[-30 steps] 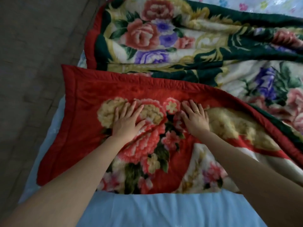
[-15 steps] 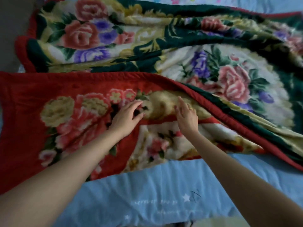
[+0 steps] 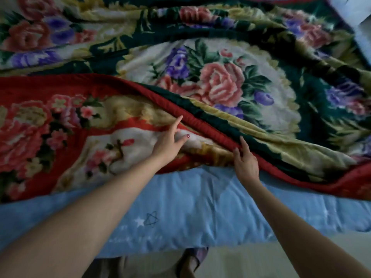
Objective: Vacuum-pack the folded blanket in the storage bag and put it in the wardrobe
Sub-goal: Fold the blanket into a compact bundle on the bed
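While my hands were flat on the left end of the red flap a second ago, they have since worked rightward along it, and my gaze has swung with them, so the floor has dropped out of view. My left hand (image 3: 168,142) rests on the pale centre of the flap with fingers straight and spread, gripping nothing. My right hand (image 3: 246,162) lies with straight fingers against the red bound edge (image 3: 210,127) where the fold crosses the green side; I cannot see any pinch, so I take it as loose too.

The floral blanket (image 3: 220,77) is spread over the bed, its near edge folded back, red face up on the left, green face showing beyond and to the right. I read this as smoothing the first fold toward the right, where the edge sags and creases. So the folding is only begun, and bagging, sealing and the wardrobe all lie ahead.

Counted: one blanket, two hands, one blue bedsheet (image 3: 200,207) beneath with a white star printed on it. No storage bag or wardrobe shows here.
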